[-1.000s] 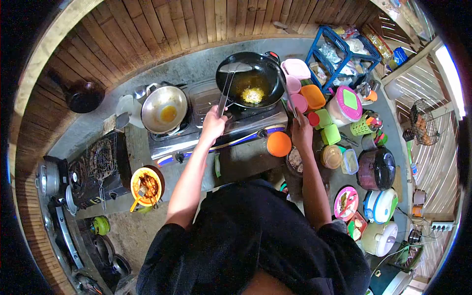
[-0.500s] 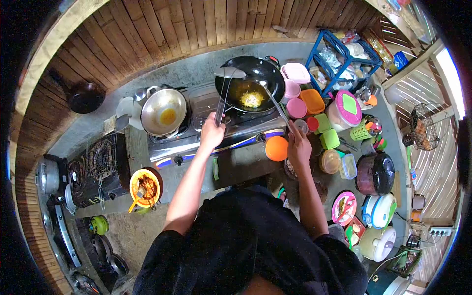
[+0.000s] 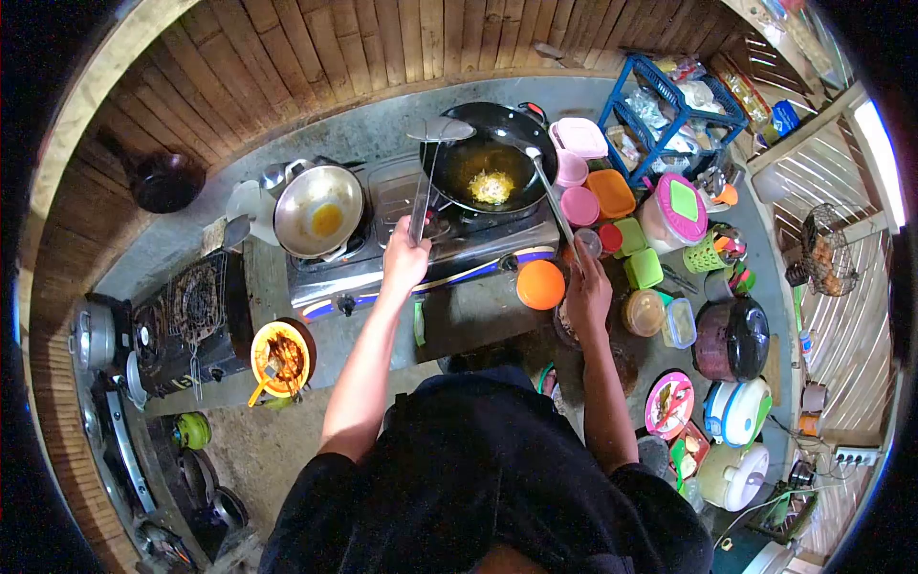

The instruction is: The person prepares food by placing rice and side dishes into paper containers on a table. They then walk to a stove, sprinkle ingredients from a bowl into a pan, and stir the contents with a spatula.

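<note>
My left hand (image 3: pixel 405 259) is closed around the handle of a metal skimmer (image 3: pixel 441 129), whose wide, shallow head hangs over the left rim of a black wok (image 3: pixel 459 182). In my right hand (image 3: pixel 589 292) is a long-handled metal utensil (image 3: pixel 552 196); its small bright end is inside the wok, and I cannot make out its exact shape. A pale yellow, bubbling piece of food (image 3: pixel 491 187) lies in the oil, apart from both tools. The wok sits on the right burner of a gas stove (image 3: pixel 421 263).
On the left burner stands a silver pan (image 3: pixel 292 212) with a little yellowish liquid. An orange bowl (image 3: pixel 256 359) of dark red sauce is at the counter's left edge. Right of the wok are several plastic containers (image 3: pixel 610 194), an orange lid (image 3: pixel 540 285) and a blue rack (image 3: pixel 612 115).
The skimmer has shifted slightly left and up with my left hand. The end of the right-hand utensil has moved right and away from the food.
</note>
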A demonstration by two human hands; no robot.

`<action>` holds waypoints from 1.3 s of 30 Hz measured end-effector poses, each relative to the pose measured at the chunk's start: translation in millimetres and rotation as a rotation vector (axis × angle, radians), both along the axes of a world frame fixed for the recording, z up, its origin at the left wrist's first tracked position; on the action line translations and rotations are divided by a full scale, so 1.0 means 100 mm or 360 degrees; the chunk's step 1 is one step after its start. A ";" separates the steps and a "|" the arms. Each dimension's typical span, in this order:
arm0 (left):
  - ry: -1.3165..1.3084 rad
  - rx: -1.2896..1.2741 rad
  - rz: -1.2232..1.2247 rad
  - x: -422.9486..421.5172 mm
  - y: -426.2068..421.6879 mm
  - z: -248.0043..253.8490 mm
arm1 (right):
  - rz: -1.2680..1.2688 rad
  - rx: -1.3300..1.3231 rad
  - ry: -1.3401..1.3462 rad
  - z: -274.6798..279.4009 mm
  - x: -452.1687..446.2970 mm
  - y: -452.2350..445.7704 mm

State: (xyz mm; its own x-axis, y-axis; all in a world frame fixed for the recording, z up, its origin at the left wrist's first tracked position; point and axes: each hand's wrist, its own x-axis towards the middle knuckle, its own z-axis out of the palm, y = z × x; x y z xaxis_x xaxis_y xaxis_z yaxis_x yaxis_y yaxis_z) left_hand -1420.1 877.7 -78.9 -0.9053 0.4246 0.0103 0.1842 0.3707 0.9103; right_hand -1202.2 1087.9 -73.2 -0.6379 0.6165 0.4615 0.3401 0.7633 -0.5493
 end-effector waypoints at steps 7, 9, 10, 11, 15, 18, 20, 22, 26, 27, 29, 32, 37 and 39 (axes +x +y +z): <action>0.0259 -0.0278 0.0033 0.27 0.04 0.15 | -0.0032 0.0182 -0.0321 0.12 0.09 0.04; 0.0202 -0.0343 0.0064 0.33 0.05 0.19 | -0.0030 0.0193 -0.0345 0.09 0.15 0.13; 0.0186 -0.0431 0.0066 0.36 0.06 0.19 | -0.0019 0.0145 -0.0262 0.12 0.18 0.12; 0.0169 -0.0515 0.0062 0.40 0.09 0.18 | -0.0015 0.0100 -0.0181 0.16 0.20 0.12; 0.0380 -0.0453 0.0077 0.53 0.19 0.17 | 0.0100 0.0067 -0.0344 0.28 0.30 0.10; 0.0189 -0.0257 0.0163 0.57 0.17 0.17 | 0.0055 -0.0082 -0.0321 0.09 0.41 0.29; 0.0330 -0.0077 0.0156 0.53 0.13 0.01 | 0.0024 -0.0248 -0.0208 0.00 0.46 0.38; 0.0522 0.0058 0.0125 0.59 0.14 0.12 | 0.0091 -0.0305 -0.0099 0.09 0.47 0.37; -0.1170 0.1025 -0.0045 0.73 0.15 0.34 | 0.0293 -0.0520 0.0237 0.11 0.39 0.36; -0.1353 0.1192 -0.0111 0.76 0.16 0.36 | 0.0292 -0.0520 0.0238 0.12 0.38 0.35; -0.1436 0.1220 -0.0199 0.75 0.13 0.29 | 0.0269 -0.0637 0.0254 0.14 0.36 0.33; -0.1731 0.1373 -0.0384 0.74 0.11 0.23 | 0.0336 -0.0468 0.0331 0.13 0.31 0.29; -0.1837 0.1417 -0.0609 0.79 0.19 0.25 | 0.0360 -0.0118 -0.0118 0.01 0.32 0.20; -0.1798 0.1397 -0.0532 0.74 0.19 0.25 | 0.0302 -0.0303 -0.0232 -0.05 0.35 0.21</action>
